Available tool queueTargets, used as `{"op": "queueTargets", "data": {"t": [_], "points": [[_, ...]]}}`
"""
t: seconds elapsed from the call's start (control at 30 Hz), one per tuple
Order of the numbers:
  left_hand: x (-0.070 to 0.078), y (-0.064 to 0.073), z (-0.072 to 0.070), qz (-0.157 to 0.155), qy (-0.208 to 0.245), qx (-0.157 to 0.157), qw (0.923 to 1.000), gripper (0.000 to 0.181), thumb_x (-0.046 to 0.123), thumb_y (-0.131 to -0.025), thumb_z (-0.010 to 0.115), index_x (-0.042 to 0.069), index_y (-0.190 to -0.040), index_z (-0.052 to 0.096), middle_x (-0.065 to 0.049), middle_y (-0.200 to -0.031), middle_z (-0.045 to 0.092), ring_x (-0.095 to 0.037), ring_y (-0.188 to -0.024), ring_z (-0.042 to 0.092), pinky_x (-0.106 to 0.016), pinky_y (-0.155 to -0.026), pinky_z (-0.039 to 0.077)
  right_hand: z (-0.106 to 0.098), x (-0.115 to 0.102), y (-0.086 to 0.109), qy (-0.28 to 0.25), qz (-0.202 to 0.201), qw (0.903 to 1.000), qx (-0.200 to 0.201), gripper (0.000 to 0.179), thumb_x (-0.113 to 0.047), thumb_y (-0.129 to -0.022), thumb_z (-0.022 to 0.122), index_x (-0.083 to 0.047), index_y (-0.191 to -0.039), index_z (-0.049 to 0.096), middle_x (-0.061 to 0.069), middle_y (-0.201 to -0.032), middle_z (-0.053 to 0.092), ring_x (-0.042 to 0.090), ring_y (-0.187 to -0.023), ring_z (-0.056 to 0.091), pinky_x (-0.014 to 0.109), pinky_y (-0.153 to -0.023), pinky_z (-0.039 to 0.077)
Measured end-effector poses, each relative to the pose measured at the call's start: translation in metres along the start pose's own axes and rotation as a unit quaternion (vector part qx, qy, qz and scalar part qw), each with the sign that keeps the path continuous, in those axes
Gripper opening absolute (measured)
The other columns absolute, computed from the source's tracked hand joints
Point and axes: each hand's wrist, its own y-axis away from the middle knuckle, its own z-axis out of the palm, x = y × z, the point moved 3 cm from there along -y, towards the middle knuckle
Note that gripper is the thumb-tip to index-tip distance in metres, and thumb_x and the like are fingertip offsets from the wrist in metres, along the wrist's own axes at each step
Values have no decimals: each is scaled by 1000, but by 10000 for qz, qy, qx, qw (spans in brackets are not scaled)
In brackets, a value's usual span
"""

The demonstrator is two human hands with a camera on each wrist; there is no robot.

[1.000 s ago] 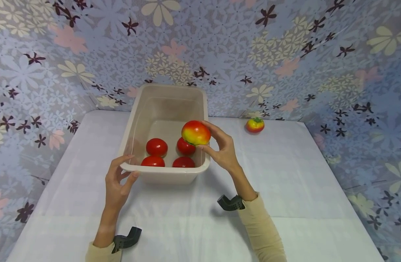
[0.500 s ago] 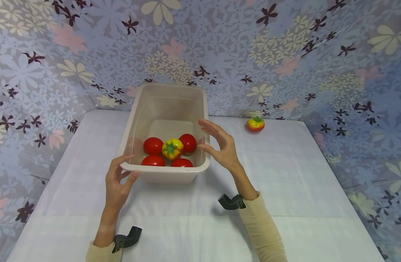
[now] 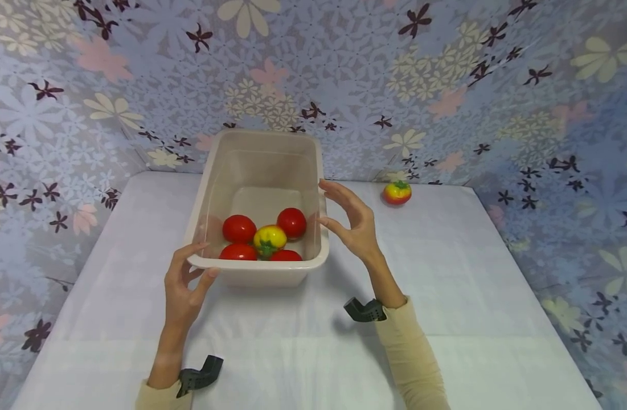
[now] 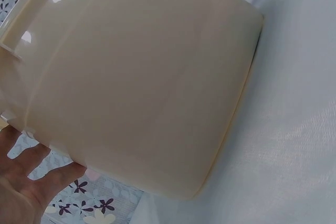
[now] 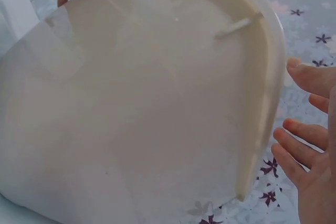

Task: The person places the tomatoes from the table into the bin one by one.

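Note:
A beige plastic bin (image 3: 272, 276) stands on the white-covered table. My left hand (image 3: 184, 285) holds its near left corner, fingers at the rim and thumb on the front side; the left wrist view shows those fingers (image 4: 68, 174) against the bin's wall. Inside, near the front, lie several glossy red tomato-like fruits (image 3: 239, 229) around a yellow-and-red one with a green leafy top (image 3: 270, 236). The front wall partly hides the nearest ones. My right hand (image 3: 356, 228) is at the bin's right rim, holding nothing, thumb and fingers apart.
Another red-and-yellow fruit with green leaves (image 3: 397, 193) sits at the table's back edge, right of the bin. A flower-patterned covering (image 3: 354, 74) rises behind and beside the table (image 3: 477, 273). Each wrist carries a black camera mount (image 3: 364, 310).
My right hand has let go of the red-and-yellow fruit, which dropped among the red ones and rolled leaf-side toward the front. The hand then drew slightly right, out over the rim. My left hand stays put.

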Motion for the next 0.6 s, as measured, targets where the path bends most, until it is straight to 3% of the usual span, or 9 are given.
{"op": "queueTargets", "data": {"t": [0.17, 0.27, 0.4, 0.6], "points": [[0, 1, 3, 35, -6, 17, 10000, 47, -10, -78, 68, -8, -123, 54, 7, -125, 59, -2, -117, 58, -11, -82, 51, -16, 4, 2, -58, -124, 9992, 368, 61, 5, -81, 72, 15, -135, 44, 36, -133, 51, 33, -128, 53, 47, -109, 42], [-2, 1, 3, 50, -8, -19, 10000, 47, -10, -78, 68, -8, -123, 54, 2, -125, 59, -3, -118, 58, -11, -82, 51, -27, 10, 4, 125, -190, 9974, 678, 60, 7, -81, 71, 14, -134, 45, 36, -132, 51, 34, -127, 53, 46, -109, 41], [-2, 1, 1, 66, -57, -11, 10000, 47, -9, -78, 69, -8, -123, 54, 5, -125, 59, -3, -118, 58, -10, -82, 50, -44, 18, 2, 630, -166, 9922, 1063, 57, 8, -82, 70, 13, -134, 46, 33, -135, 51, 33, -130, 51, 47, -112, 38], [-2, 1, 1, 102, -13, 47, 9999, 47, -10, -78, 69, -7, -122, 54, 7, -127, 59, -3, -119, 58, -12, -83, 51, -69, 28, -6, 1144, 261, 9798, 1618, 58, 18, -81, 65, 11, -135, 46, 29, -139, 50, 33, -134, 46, 50, -114, 33]]}}
